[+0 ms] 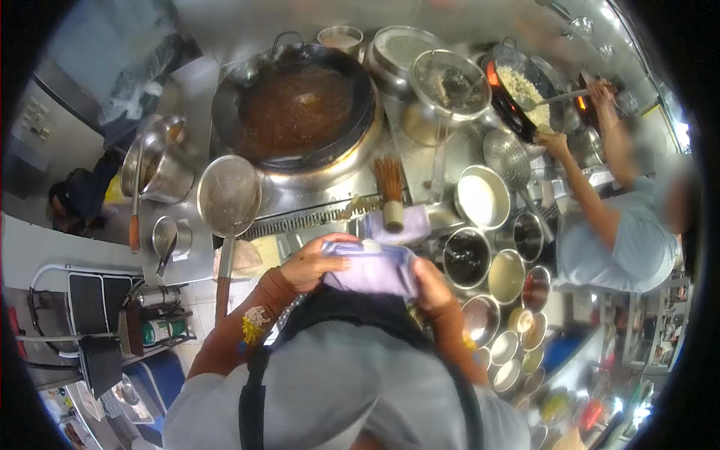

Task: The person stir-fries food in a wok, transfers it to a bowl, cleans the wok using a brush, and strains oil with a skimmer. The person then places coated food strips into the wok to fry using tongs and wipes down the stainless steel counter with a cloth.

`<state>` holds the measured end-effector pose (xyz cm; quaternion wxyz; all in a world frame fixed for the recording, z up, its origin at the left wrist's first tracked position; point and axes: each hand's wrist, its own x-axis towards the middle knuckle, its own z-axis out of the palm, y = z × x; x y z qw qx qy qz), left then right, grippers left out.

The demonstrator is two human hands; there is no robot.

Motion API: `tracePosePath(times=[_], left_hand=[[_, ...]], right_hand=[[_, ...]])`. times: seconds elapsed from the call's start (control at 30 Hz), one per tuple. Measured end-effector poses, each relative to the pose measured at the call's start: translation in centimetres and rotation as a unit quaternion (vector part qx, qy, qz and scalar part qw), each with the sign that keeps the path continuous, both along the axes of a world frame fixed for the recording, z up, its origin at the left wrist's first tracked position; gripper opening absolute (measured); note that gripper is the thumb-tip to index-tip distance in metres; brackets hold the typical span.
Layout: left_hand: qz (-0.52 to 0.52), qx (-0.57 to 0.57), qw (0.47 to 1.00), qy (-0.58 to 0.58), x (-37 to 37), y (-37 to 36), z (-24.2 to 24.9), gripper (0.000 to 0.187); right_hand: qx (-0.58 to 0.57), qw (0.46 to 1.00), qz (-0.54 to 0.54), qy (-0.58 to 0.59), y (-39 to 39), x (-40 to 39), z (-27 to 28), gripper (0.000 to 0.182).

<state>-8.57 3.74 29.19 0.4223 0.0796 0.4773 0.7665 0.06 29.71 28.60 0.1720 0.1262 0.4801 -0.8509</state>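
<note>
A folded pale purple cloth [369,271] is held between my two hands, in front of my dark apron. My left hand [309,264] grips its left end, thumb lying across the top. My right hand [433,285] closes on the right end, its fingers partly hidden. Just beyond, a second folded purple cloth [416,223] rests at the front of the stove, with a bamboo wok brush [388,184] lying over it. A big wok [225,112] of brown liquid stands on the burner further back. A wooden-handled strainer [229,196] lies left of my hands.
Several metal pots of sauces and seasonings, including one of white contents [482,196], stand at the right. A co-worker [615,232] stirs pale food in another wok [517,90]. A steel pot [161,176] stands at the left; a mesh strainer [450,84] sits at the back.
</note>
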Motion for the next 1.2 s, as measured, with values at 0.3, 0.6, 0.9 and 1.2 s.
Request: tracePosePath(times=[0.3,0.6,0.9,1.2], left_hand=[[0.202,-0.356,0.871,0.272,0.3,-9.3,-11.7,0.042],[0.276,-0.369,0.641,0.615,-6.6,-8.5,-2.9,0.047],[0.142,-0.476,0.567,0.657,-17.4,-4.1,-0.3,0.026],[0.181,-0.513,0.544,0.639,-17.7,-0.9,-2.6,0.037]], right_hand=[[0.57,0.804,-0.011,0.17,-10.9,-5.2,-7.7,0.023],[0.752,0.651,0.051,0.09,-14.2,-9.4,-10.4,0.023],[0.687,0.709,-0.082,0.14,-13.6,1.2,-6.3,0.025],[0.638,0.754,-0.152,0.03,-14.3,13.4,-5.3,0.024]])
